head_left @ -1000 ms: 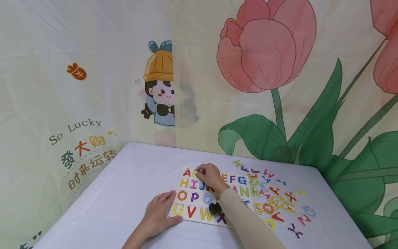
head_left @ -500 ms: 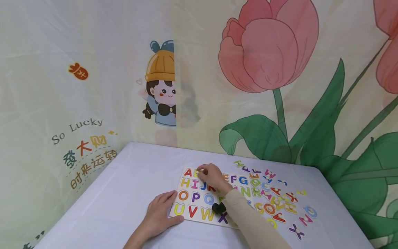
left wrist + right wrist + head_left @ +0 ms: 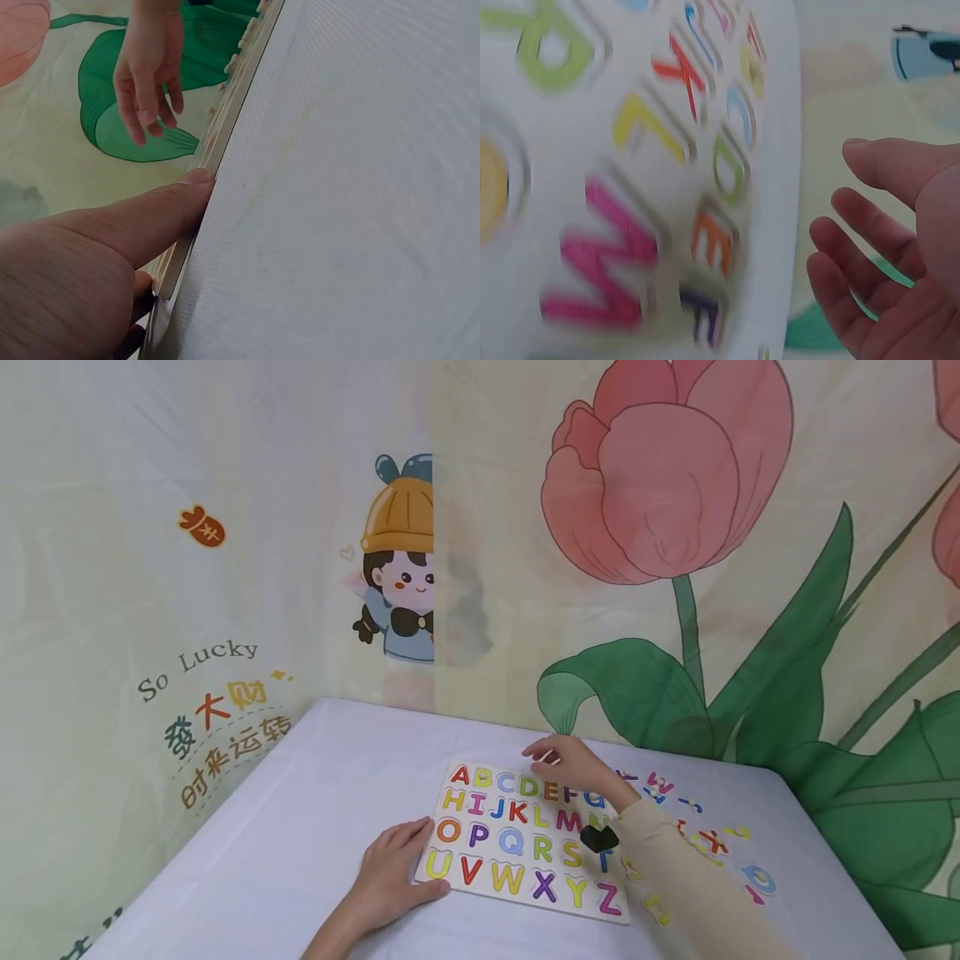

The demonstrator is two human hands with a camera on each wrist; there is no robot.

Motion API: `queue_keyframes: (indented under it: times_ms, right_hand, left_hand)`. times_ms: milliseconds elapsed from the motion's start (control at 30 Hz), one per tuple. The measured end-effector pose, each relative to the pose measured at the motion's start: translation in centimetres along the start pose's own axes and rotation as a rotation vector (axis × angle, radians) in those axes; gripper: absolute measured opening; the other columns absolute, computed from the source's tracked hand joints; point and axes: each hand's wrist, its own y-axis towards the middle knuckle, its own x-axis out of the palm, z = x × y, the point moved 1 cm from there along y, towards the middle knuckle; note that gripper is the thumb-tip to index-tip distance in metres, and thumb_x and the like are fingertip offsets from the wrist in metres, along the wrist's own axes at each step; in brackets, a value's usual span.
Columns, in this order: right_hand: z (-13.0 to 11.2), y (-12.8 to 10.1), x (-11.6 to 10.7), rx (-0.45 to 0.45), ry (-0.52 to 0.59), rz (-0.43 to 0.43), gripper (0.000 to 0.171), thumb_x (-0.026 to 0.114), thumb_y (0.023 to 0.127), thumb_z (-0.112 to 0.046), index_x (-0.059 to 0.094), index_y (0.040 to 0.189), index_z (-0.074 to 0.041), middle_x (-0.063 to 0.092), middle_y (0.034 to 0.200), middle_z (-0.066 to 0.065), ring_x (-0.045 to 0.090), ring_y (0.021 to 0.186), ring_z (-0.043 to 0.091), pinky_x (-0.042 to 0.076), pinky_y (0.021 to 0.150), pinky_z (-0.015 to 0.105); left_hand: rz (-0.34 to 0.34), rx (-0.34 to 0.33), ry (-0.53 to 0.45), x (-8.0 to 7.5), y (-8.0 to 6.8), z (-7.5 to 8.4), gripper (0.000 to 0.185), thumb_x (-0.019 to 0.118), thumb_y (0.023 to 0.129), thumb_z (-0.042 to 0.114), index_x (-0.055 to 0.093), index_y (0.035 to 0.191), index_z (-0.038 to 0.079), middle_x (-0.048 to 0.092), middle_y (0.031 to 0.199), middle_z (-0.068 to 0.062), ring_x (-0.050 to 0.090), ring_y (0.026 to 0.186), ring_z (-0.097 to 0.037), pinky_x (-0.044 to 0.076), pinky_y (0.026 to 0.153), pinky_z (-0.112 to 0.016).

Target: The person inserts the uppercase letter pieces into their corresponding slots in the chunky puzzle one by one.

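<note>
Tulip-print curtains hang behind a white-covered bench with one pale wooden alphabet puzzle board on it, all 26 coloured letters A to Z showing in four rows. Left hand lies flat, fingers straight, pressing the board's near left edge. Right hand hovers over the board's far edge, fingers loose and spread, holding nothing. Loose coloured letter pieces are scattered just right of the board, too hidden to count.

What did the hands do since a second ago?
The right hand lifted off the board's A-B corner and moved right, toward the loose letters, open and holding nothing. The yellow B now shows in its slot. The left hand kept resting on the puzzle board.
</note>
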Motion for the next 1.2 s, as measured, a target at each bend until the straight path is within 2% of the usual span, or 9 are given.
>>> queue_keyframes:
  times_ms: [100,233,400,567,767,1200]
  right_hand:
    - [1.8,-0.7,-2.0,0.017,-0.039,0.054,0.030,0.072,0.102,-0.013,0.074,0.131,-0.005,0.071,0.122,0.014,0.066,0.107,0.028,0.060,0.089,0.037]
    - [4.7,-1.3,-3.4,0.065,-0.091,0.145,0.028,0.072,0.101,-0.010,0.074,0.127,-0.002,0.070,0.123,0.019,0.065,0.107,0.031,0.061,0.087,0.042]
    - [7.9,-1.5,-3.5,0.164,-0.139,0.203,0.027,0.072,0.101,-0.012,0.075,0.126,-0.001,0.068,0.124,0.021,0.064,0.105,0.032,0.060,0.087,0.046]
    - [10.3,-1.3,-3.2,0.260,-0.130,0.219,0.028,0.073,0.101,-0.016,0.076,0.126,-0.005,0.067,0.125,0.019,0.065,0.104,0.029,0.061,0.082,0.041]
    - [10.8,-0.9,-3.0,0.273,-0.110,0.231,0.025,0.072,0.101,-0.015,0.078,0.124,-0.005,0.070,0.117,0.015,0.066,0.099,0.026,0.060,0.081,0.040]
    - [10.6,-0.9,-2.6,0.275,-0.160,0.267,0.020,0.076,0.100,-0.015,0.081,0.116,-0.004,0.075,0.106,0.010,0.065,0.094,0.024,0.060,0.086,0.043]
  left_hand:
    - [0.000,-0.002,0.001,-0.1,0.0,-0.1,0.101,0.088,0.081,0.056,0.047,0.161,0.010,0.046,0.164,-0.008,0.037,0.149,-0.036,0.029,0.122,-0.066]
    - [-0.001,-0.014,0.003,0.1,0.0,-0.4,0.101,0.088,0.080,0.057,0.047,0.161,0.010,0.046,0.164,-0.007,0.037,0.149,-0.035,0.029,0.122,-0.066]
    - [-0.002,-0.011,-0.008,0.4,-0.1,-0.7,0.101,0.087,0.081,0.058,0.047,0.161,0.010,0.046,0.164,-0.007,0.037,0.149,-0.036,0.028,0.122,-0.066]
    - [-0.004,0.001,-0.019,0.4,-0.3,-0.6,0.101,0.086,0.081,0.057,0.047,0.161,0.009,0.045,0.164,-0.008,0.036,0.149,-0.036,0.027,0.122,-0.066]
    - [0.005,0.011,-0.008,0.1,-0.4,-0.3,0.102,0.087,0.081,0.057,0.047,0.161,0.009,0.045,0.164,-0.008,0.037,0.149,-0.036,0.028,0.121,-0.067]
    - [0.001,0.008,-0.020,0.2,-0.2,-0.2,0.102,0.087,0.080,0.057,0.047,0.161,0.009,0.045,0.165,-0.008,0.036,0.150,-0.037,0.027,0.122,-0.067]
